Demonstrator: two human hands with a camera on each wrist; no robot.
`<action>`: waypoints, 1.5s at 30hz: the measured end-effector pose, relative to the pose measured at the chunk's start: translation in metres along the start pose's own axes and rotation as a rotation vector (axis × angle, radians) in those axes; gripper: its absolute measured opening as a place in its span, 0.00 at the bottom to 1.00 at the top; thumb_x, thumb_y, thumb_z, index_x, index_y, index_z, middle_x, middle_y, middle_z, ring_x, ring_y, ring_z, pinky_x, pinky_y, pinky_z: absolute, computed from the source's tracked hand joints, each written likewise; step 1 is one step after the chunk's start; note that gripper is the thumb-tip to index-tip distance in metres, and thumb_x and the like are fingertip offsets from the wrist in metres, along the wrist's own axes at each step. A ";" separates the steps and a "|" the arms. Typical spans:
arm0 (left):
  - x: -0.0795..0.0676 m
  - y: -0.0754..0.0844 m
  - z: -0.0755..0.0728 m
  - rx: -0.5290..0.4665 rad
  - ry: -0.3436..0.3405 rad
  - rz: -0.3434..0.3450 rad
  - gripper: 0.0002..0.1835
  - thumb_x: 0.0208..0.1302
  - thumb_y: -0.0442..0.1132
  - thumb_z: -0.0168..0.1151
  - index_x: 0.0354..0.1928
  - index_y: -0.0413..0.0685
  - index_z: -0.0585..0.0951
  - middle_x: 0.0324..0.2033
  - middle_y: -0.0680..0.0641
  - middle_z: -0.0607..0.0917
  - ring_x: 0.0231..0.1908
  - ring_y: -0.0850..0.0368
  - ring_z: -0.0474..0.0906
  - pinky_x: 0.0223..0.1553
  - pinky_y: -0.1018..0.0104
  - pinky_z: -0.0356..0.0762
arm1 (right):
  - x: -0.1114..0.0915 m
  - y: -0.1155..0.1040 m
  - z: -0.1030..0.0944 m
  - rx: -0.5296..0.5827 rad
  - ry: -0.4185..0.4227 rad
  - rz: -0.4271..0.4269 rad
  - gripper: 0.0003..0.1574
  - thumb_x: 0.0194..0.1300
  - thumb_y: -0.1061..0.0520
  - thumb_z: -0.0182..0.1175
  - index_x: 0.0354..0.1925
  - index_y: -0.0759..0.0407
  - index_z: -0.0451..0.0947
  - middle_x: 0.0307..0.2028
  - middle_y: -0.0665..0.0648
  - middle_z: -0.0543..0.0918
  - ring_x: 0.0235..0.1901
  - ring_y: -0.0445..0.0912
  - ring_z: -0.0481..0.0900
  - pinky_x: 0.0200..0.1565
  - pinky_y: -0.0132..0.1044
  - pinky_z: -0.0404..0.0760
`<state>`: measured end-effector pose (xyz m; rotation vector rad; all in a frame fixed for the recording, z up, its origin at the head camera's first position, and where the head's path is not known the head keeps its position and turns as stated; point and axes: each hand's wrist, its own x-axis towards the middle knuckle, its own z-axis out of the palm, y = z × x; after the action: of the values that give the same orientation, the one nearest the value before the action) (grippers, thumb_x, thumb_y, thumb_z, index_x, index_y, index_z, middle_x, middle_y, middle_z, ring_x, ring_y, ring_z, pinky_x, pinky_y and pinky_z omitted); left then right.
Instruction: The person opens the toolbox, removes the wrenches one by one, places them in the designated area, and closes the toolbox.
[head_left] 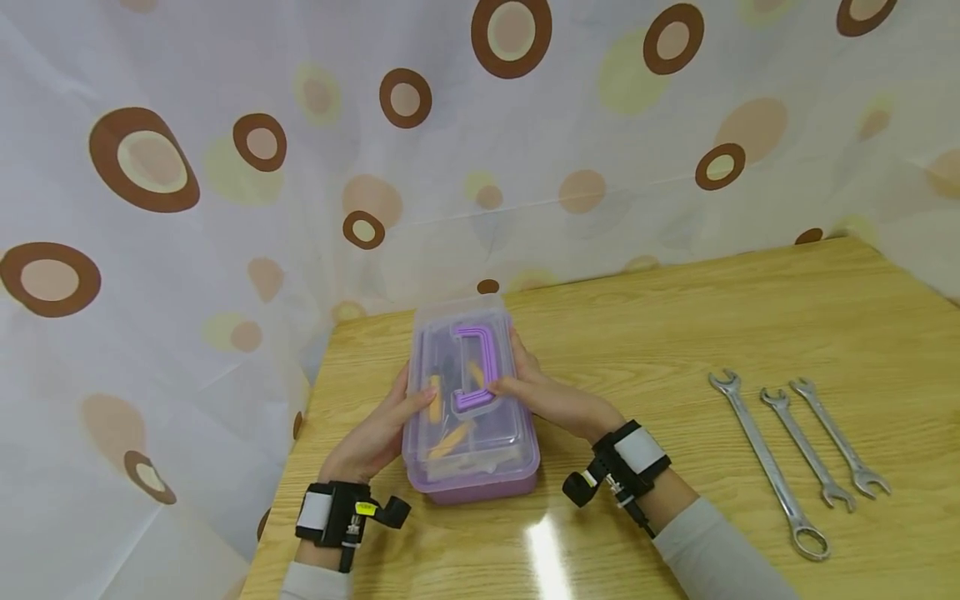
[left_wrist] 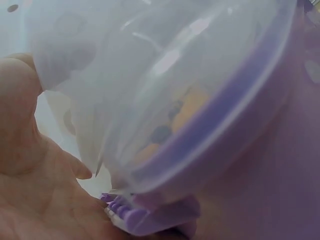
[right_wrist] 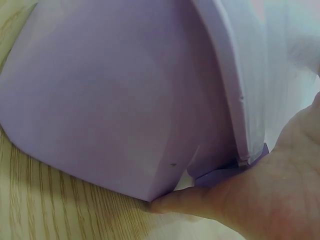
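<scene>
A purple plastic storage box [head_left: 483, 492] with a clear lid [head_left: 480, 442] stands on the table, its long side running away from me. Through the lid, orange-handled items show, too blurred to name. A purple carrying handle [head_left: 489, 358] lies flat on the lid. My left hand [head_left: 375, 433] grips the box's left side, thumb on the lid; a purple latch [left_wrist: 160, 215] is by its palm in the left wrist view. My right hand [head_left: 558, 400] holds the right side, thumb beside the handle. Another purple latch [right_wrist: 220, 176] appears by the right fingers. Most fingertips are hidden behind the box.
To the right on the wooden table [head_left: 637, 333] lie a long combination wrench [head_left: 768, 462] and two shorter open-end wrenches [head_left: 808, 448] [head_left: 840, 437]. A patterned curtain [head_left: 450, 167] hangs behind and to the left of the table.
</scene>
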<state>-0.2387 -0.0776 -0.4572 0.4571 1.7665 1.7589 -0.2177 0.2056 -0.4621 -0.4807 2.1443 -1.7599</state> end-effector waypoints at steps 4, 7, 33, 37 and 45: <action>-0.001 -0.001 0.002 -0.017 -0.010 0.008 0.40 0.83 0.49 0.48 0.83 0.77 0.37 0.79 0.47 0.55 0.74 0.42 0.59 0.71 0.40 0.62 | 0.000 0.000 0.000 -0.005 0.012 0.015 0.64 0.77 0.38 0.53 0.80 0.37 0.11 0.81 0.49 0.16 0.80 0.51 0.14 0.75 0.70 0.28; -0.001 -0.001 0.003 -0.031 -0.013 0.010 0.40 0.83 0.49 0.48 0.83 0.77 0.36 0.80 0.49 0.53 0.75 0.43 0.57 0.71 0.41 0.61 | -0.001 -0.001 0.000 -0.012 0.016 0.016 0.64 0.77 0.38 0.52 0.80 0.37 0.11 0.81 0.49 0.16 0.80 0.52 0.14 0.75 0.70 0.28; -0.015 -0.004 -0.021 -0.018 0.041 -0.007 0.39 0.83 0.50 0.47 0.84 0.74 0.38 0.79 0.46 0.55 0.73 0.44 0.60 0.68 0.47 0.66 | 0.017 -0.001 0.031 0.065 0.094 -0.006 0.65 0.77 0.40 0.55 0.82 0.45 0.15 0.82 0.58 0.19 0.81 0.56 0.18 0.76 0.65 0.27; -0.017 -0.005 -0.025 -0.016 0.040 -0.011 0.40 0.83 0.50 0.47 0.84 0.73 0.37 0.80 0.45 0.54 0.73 0.44 0.60 0.68 0.47 0.66 | 0.016 -0.001 0.038 0.087 0.110 0.001 0.64 0.77 0.40 0.55 0.82 0.44 0.15 0.82 0.59 0.21 0.81 0.55 0.19 0.77 0.64 0.29; -0.018 -0.005 -0.024 -0.029 0.048 0.007 0.39 0.83 0.50 0.47 0.84 0.75 0.38 0.80 0.47 0.54 0.74 0.44 0.57 0.70 0.45 0.62 | 0.018 -0.004 0.037 0.061 0.104 -0.002 0.64 0.77 0.40 0.54 0.82 0.46 0.15 0.82 0.58 0.20 0.81 0.55 0.19 0.78 0.62 0.30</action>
<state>-0.2391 -0.1076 -0.4602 0.4128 1.7716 1.8115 -0.2165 0.1650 -0.4659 -0.3835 2.1516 -1.8844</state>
